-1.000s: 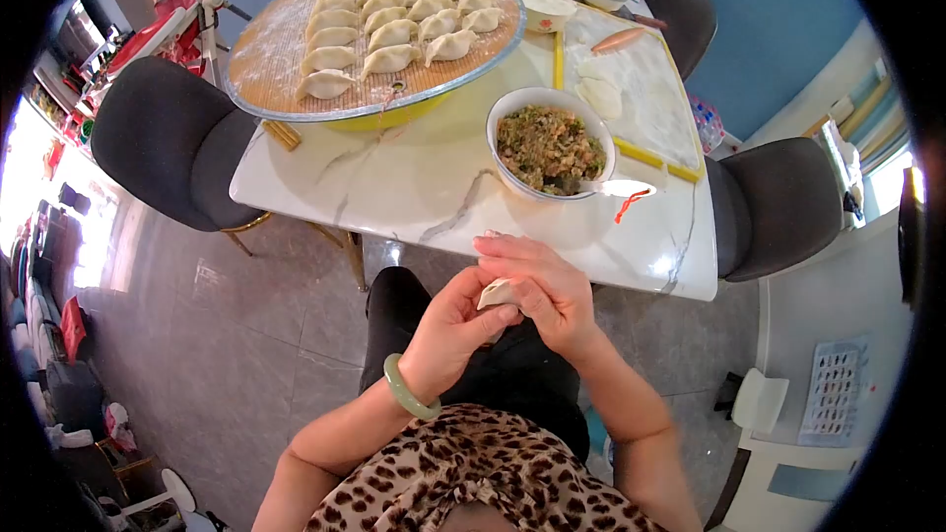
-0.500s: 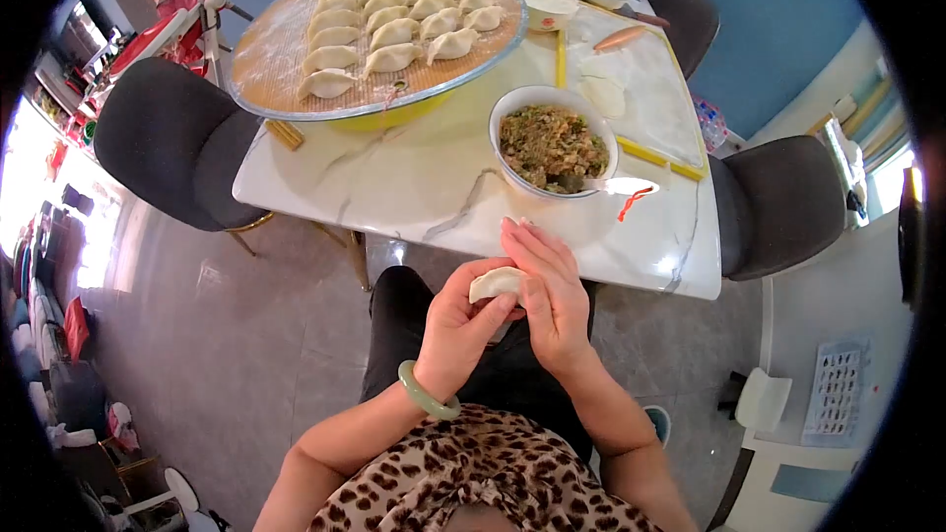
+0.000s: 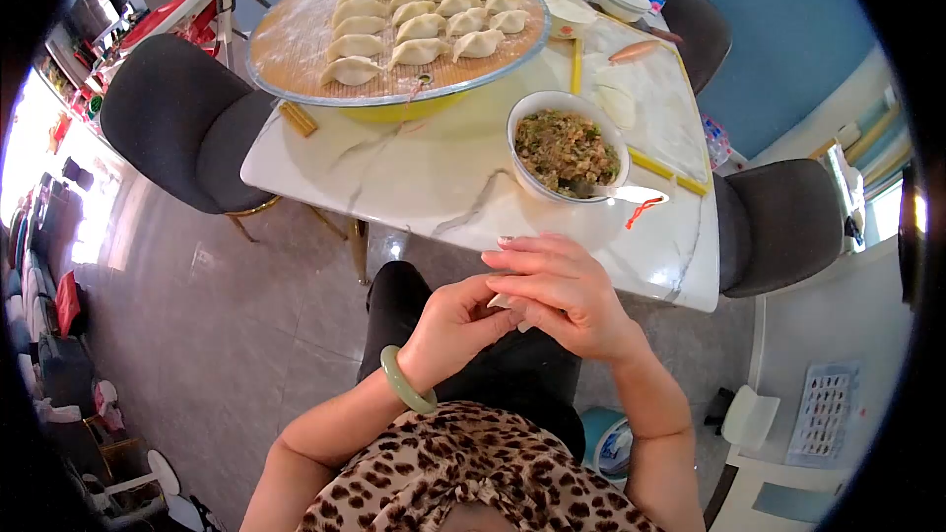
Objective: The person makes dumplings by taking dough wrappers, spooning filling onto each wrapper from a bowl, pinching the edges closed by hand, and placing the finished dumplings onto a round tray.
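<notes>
Above my lap, my left hand (image 3: 455, 320) holds a small pale dumpling (image 3: 501, 302) between thumb and fingers. My right hand (image 3: 567, 298) closes on the same dumpling from the other side, its fingers covering most of it. Beyond my hands, a white bowl of chopped filling (image 3: 564, 151) stands on the marble table, with a white spoon handle (image 3: 631, 195) over its rim. Rows of shaped dumplings (image 3: 421, 27) lie on a round floured board (image 3: 286, 44) at the back left.
A floured mat (image 3: 665, 103) with yellow edges lies at the right, bearing a wooden rolling pin (image 3: 634, 51) and a dough wrapper. Bowls (image 3: 623, 0) and bottles stand behind. Dark chairs (image 3: 177, 118) flank the table (image 3: 394, 187). A bin (image 3: 603, 443) is by my right leg.
The view has shifted, so the table sits a little further right. My right hand has turned over the dumpling, which showed more plainly half a second ago.
</notes>
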`<state>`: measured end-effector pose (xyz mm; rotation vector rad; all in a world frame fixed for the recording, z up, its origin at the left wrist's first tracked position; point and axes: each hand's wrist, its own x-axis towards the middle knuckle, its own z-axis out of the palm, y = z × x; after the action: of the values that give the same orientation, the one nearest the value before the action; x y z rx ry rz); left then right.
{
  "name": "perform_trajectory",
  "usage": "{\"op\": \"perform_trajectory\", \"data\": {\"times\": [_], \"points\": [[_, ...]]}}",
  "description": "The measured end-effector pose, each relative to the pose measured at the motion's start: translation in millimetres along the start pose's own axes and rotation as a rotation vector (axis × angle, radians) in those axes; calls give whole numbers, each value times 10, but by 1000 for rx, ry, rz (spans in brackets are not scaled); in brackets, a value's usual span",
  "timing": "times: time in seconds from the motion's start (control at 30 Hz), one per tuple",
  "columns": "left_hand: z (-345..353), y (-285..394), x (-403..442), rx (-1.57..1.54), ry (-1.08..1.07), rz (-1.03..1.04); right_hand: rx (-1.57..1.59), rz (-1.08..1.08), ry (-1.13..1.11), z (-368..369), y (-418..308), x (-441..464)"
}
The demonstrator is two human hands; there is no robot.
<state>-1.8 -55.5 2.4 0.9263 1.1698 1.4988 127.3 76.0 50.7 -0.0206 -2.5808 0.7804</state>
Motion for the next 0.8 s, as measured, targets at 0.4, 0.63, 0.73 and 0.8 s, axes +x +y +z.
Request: {"op": "perform_trajectory", "data": {"times": [0.4, 0.63, 0.73, 0.8], "points": [[-41, 44, -7, -156, -82, -172, 188, -4, 105, 151, 82, -37], [-100, -63, 9, -260, -109, -196, 363, 49, 164, 337, 130, -92], [-35, 58, -3, -316, -41, -219, 927, 354, 214, 290, 3, -49], [-74, 16, -9, -288, -79, -211, 641, 200, 117, 165, 87, -20]]}}
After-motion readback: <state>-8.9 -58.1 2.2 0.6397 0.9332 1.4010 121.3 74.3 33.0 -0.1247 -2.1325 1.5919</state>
